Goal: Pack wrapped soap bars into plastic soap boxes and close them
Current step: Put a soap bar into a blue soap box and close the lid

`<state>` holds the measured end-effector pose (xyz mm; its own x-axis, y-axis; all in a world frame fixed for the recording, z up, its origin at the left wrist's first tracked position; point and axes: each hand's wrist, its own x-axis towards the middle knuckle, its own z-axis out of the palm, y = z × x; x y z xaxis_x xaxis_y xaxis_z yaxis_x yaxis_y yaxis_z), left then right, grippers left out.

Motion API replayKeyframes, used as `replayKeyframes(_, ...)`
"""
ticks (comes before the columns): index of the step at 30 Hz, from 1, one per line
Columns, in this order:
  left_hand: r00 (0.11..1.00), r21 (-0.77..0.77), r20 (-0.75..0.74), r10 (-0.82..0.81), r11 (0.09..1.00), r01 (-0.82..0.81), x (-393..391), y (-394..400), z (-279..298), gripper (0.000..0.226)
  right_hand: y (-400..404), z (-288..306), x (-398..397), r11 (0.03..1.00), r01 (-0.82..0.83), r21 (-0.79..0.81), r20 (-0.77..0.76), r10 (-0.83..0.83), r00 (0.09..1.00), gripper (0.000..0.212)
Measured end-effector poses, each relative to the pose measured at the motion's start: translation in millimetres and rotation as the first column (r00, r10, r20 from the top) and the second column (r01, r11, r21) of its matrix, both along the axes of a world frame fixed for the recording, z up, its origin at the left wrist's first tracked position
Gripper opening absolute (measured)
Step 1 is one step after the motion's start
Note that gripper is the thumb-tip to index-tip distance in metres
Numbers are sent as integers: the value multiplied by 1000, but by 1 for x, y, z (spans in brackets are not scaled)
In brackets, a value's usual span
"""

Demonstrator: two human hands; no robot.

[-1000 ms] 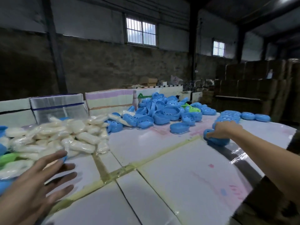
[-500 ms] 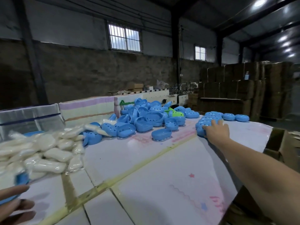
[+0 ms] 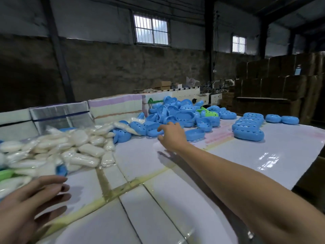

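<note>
Right hand (image 3: pixel 171 136) reached with fingers apart to an open blue soap box (image 3: pixel 154 129) mid-tabletop (image 3: pixel 263 155), long axis left-right. Left hand (image 3: pixel 26 206) spread, empty, near wrapped soaps (image 3: pixel 73 148) at left edge. No legible writing.

- Stacked brown cardboard cartons (image 3: pixel 281 81) stand far right, against the wall.
- Two barred windows (image 3: pixel 151 29) sit high in the far wall.
- A dark steel column (image 3: pixel 58 50) rises at far left.
- A white machine (image 3: pixel 193 95) stands beyond the table's far edge.
</note>
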<state>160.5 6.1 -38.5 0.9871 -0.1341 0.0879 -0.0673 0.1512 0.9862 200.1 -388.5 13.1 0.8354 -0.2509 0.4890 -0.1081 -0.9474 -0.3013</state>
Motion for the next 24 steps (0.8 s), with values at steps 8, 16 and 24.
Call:
replayKeyframes(8, 992, 175, 112, 51, 982, -70, -46, -14, 34, 26, 200, 6, -5, 698, -512, 501, 145, 515, 845, 23)
replayKeyframes(16, 912, 539, 387, 136, 769, -344, -39, 23, 48, 33, 236, -36, -15, 718, -648, 254, 72, 654, 753, 23)
replayKeyframes(24, 734, 738, 543, 408, 184, -649, 6, 105, 34, 44, 238, -36, -19, 695, -692, 196, 12, 704, 710, 22)
